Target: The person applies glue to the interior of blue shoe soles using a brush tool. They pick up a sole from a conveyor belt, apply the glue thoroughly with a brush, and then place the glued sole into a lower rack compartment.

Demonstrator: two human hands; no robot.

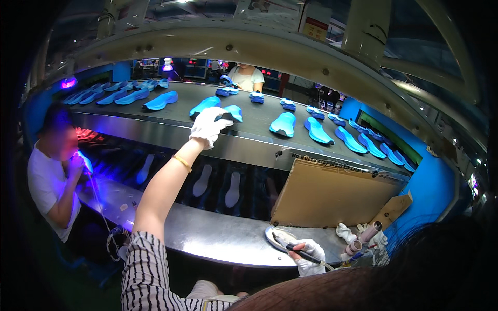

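Observation:
My left arm stretches out to the upper belt, and my left hand (pixel 207 127), in a white glove, closes on the dark end of a blue shoe sole (pixel 235 111). Just behind it rests another blue sole (pixel 203 105). Low on the right, my right hand (pixel 310 259), its white glove leaving fingertips bare, grips a brush (pixel 313 258) by the black handle. The brush's tip is over a shallow oval dish (pixel 267 234) on the metal ledge (pixel 218 234).
Blue soles lie in rows along the dark belt (pixel 181 118). Grey soles (pixel 233 189) sit on a lower level. A cardboard sheet (pixel 327 194) leans by the ledge, with spools (pixel 370 231) and white cloths nearby. One person (pixel 52 181) sits left under violet light; another (pixel 246 79) stands across.

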